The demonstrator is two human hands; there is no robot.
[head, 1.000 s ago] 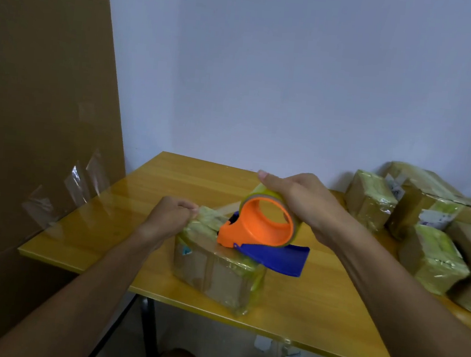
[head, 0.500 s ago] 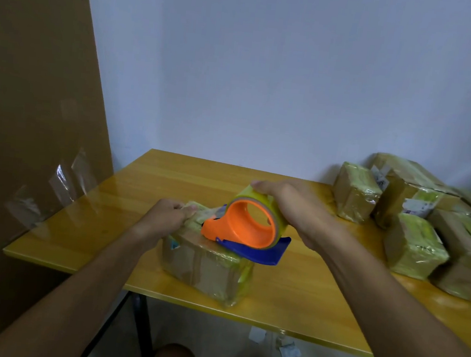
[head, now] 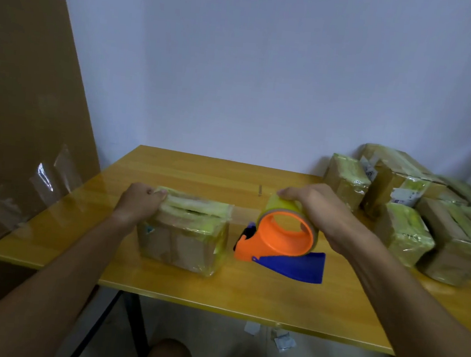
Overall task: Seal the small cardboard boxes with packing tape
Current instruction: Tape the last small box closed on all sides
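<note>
Pulled right off the box (head: 185, 231), the dispenser (head: 280, 238) stays gripped by the right hand (head: 312, 206); left hand (head: 138, 203) grips the box's edge.

Both forearms bare, no sleeves, no gloves; knee (head: 167, 356) bare too.

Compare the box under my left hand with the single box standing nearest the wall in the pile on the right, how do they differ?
The held box sits alone near the table's front edge; the back box stands by the wall beside the pile. The left hand grips the held box, and a tape strip runs from it to the dispenser in the right hand; nothing touches the back box. Both are brown cardboard under yellowish tape.
</note>
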